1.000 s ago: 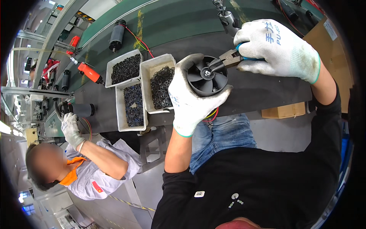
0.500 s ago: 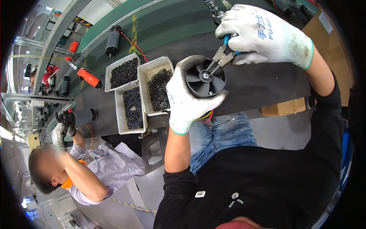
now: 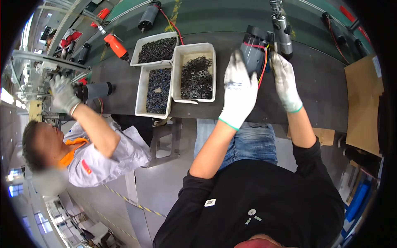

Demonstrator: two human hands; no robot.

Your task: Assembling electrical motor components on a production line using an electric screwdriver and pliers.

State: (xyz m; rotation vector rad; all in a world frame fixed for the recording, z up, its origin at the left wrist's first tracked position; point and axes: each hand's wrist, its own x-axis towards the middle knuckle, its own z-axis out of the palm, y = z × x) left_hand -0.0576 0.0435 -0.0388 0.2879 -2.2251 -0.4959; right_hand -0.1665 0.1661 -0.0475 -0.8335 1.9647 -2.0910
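A dark grey cylindrical motor (image 3: 253, 57) stands tilted at the table's far side, red and yellow wires down its right flank. My left hand (image 3: 240, 89), in a white glove, lies along its left side, thumb near the lower end, and appears to grip it. My gloved right hand (image 3: 285, 82) is to the right of the motor, fingers long and close together. Blue-handled pliers (image 3: 268, 65) show in part between that hand and the motor; the fingers seem closed on them, though the thumb side is hidden. The fan end of the motor is out of sight.
White bins of small black rings (image 3: 197, 78), more black rings (image 3: 157, 50) and dark small parts (image 3: 158, 91) stand left. A metal power driver (image 3: 282, 37) hangs beyond my right hand. A co-worker (image 3: 99, 144) handles another motor (image 3: 97, 91) at left. A cardboard box (image 3: 364, 105) stands right.
The motor has turned from fan-end view to its side and moved away from me. Both my hands went with it; the pliers have left the fan. My view has shifted.
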